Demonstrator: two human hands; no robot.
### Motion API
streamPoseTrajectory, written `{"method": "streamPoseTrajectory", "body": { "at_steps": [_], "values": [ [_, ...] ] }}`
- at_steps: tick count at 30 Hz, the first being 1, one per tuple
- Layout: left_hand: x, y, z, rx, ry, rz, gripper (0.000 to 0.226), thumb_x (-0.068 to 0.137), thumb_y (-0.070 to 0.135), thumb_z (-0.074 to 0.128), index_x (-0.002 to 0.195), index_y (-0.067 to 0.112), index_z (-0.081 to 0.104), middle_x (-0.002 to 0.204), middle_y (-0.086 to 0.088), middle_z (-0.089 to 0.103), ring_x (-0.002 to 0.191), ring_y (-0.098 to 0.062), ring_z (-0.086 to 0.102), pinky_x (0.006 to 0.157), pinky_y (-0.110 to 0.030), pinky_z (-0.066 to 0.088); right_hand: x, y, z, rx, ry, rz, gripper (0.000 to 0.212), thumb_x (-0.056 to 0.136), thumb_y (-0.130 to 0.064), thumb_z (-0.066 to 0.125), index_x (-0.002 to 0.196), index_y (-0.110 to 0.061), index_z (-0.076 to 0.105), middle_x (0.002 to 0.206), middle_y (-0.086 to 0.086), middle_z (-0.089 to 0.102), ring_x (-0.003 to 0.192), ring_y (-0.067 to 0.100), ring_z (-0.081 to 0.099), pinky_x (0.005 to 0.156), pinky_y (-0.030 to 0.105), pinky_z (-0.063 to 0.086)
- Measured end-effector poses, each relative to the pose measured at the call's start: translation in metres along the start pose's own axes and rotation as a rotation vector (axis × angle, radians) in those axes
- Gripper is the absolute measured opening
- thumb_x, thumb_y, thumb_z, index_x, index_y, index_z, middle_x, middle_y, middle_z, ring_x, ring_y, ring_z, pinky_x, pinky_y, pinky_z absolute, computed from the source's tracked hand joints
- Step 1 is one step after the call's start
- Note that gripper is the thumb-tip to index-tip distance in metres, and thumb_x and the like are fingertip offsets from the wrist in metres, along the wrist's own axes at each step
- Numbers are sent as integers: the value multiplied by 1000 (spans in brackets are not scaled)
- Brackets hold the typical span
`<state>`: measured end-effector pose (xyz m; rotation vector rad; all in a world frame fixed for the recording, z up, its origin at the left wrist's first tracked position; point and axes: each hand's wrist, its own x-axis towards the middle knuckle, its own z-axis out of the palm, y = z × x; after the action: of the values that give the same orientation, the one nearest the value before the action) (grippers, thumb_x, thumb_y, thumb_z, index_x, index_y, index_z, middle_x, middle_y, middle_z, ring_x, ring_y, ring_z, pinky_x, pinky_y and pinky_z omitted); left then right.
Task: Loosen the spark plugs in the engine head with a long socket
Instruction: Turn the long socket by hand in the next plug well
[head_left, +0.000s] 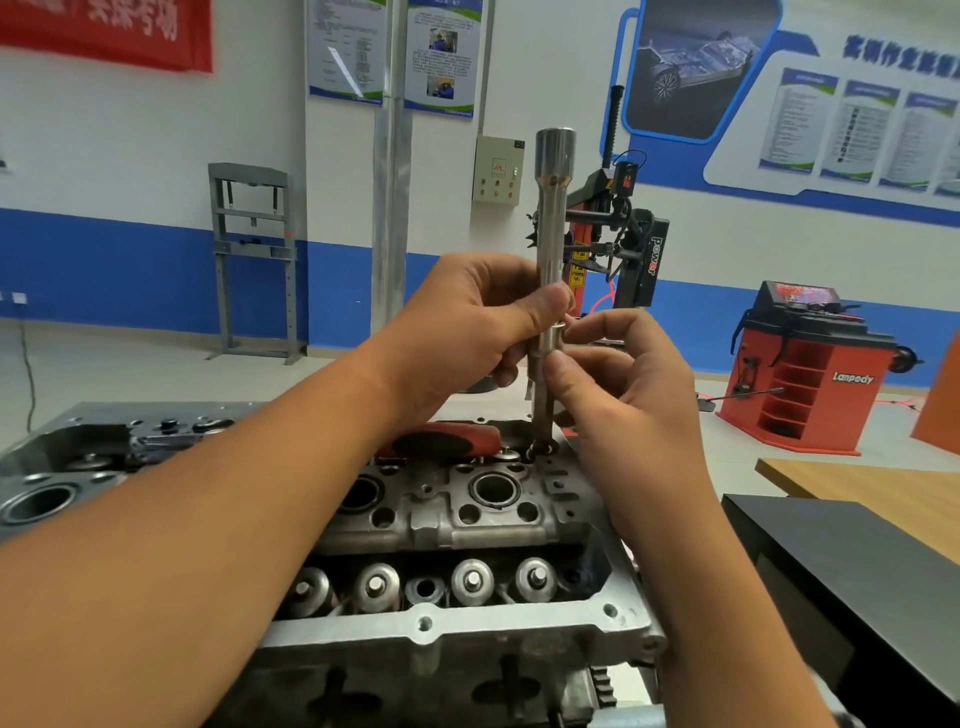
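Two bare hands of mine, left hand (483, 317) and right hand (618, 374), each grip pinching the long silver steel socket (551, 249), upright in a plug well at the grey aluminium engine head's (467, 519) one o'clock.

My only view is head-worn, looking forward and down — close over the engine head (467, 519) (lower frame), workshop wall above.
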<state>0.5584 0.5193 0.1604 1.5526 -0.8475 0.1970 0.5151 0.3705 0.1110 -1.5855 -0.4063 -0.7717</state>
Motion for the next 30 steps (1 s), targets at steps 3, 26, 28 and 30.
{"method": "streamPoseTrajectory", "body": {
  "at_steps": [3,26,28,30],
  "values": [
    [-1,1,-2,1,49,35,19,73,34,80,82,19,74,75,-12,69,67,-32,45,58,-41,39,0,0,0,-78,50,-35,25,82,-23,87,91,-24,64,77,-6,73,66,14,69,59,23,55],
    [-1,4,1,-9,-32,-17,24,105,15,57,123,6,70,108,-12,78,73,-29,51,54,-28,44,3,3,-1,-162,-35,-49,13,100,-17,66,96,-24,76,82,4,75,73,24,69,67,47,56],
    [0,3,-1,14,7,-5,20,105,13,58,119,8,71,105,-12,78,67,-27,48,55,-30,39,3,3,0,-152,-44,-29,9,99,-20,68,97,-23,76,84,3,76,80,27,71,72,50,59],
    [0,3,-2,10,33,2,19,98,17,67,114,9,72,104,-20,76,67,-29,44,57,-34,36,2,5,0,-150,6,-19,8,90,-32,78,93,-25,75,80,-3,77,75,19,73,68,39,59]
  ]
}}
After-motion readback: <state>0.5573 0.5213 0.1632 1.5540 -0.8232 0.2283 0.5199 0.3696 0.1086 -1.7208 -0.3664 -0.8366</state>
